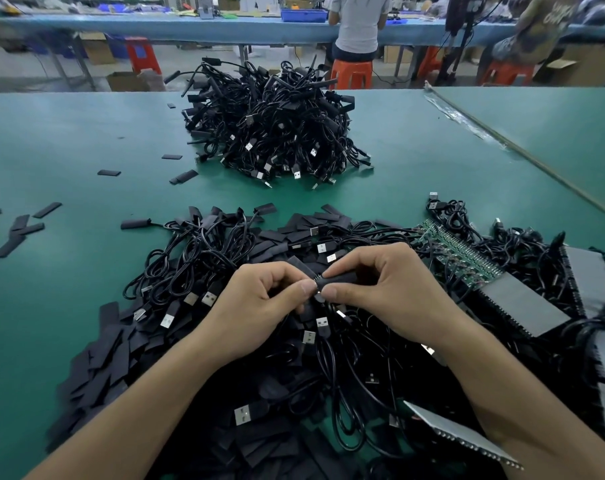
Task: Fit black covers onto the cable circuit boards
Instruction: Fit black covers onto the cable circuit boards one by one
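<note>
My left hand (pixel 263 303) and my right hand (pixel 380 289) meet over a heap of loose black USB cables (pixel 204 271) near the table's front. My right hand pinches a black cover (pixel 341 279) between thumb and fingers. My left thumb and forefinger pinch the end of a circuit board (pixel 315 277) where it enters the cover. Flat black covers (pixel 107 358) lie heaped under and to the left of my hands. A row of bare green circuit boards (pixel 457 254) with cables lies at the right.
A tall pile of covered cables (pixel 277 126) sits at the middle back of the green table (pixel 69 140). Stray covers (pixel 20 230) dot the left side. Grey strips (pixel 523 306) lie at the right. People sit on orange stools (pixel 351 72) at a far bench.
</note>
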### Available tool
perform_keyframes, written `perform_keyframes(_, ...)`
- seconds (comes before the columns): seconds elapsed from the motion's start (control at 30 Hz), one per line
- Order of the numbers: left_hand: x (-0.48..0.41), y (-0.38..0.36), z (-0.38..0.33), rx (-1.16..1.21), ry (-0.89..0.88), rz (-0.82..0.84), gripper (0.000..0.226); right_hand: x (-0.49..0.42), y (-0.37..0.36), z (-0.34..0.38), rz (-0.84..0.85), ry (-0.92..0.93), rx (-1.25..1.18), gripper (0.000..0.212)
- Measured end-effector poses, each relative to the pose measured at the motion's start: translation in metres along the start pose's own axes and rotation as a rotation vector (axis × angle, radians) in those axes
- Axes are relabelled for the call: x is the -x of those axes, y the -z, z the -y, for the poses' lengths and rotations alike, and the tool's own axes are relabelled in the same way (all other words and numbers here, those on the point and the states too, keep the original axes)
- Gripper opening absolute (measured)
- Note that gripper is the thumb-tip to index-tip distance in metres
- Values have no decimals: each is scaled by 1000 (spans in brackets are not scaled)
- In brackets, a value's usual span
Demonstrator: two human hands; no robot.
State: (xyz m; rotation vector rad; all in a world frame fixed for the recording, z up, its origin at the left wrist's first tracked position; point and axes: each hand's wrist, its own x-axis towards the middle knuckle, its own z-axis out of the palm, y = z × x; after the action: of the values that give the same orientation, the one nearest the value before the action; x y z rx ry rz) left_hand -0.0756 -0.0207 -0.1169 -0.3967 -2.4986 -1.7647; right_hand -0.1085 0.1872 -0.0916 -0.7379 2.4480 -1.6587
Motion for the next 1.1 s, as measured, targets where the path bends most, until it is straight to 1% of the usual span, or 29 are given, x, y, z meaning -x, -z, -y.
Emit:
perform_keyframes(0.2, 1, -1, 0, 82, -4, 2, 9, 0, 2, 1, -2, -4, 48, 19)
perform_keyframes(0.43, 2, 0, 1, 49, 2, 30, 9, 1, 1, 1, 20, 17, 151, 17)
perform_keyframes(0.53, 2, 1, 0, 66, 10, 36, 9, 2, 0, 1, 6, 39, 156, 16)
perform_keyframes(0.7, 2, -2, 0, 70, 21, 17, 10, 2, -2, 0, -10, 68, 125, 14)
perform_keyframes(0.9, 1, -2, -3, 51, 18, -38, 7, 1, -5, -1, -77, 105, 148, 12)
perform_keyframes(1.1, 2, 0, 0, 35, 30, -26, 12, 1, -3, -3, -75, 95, 181, 21)
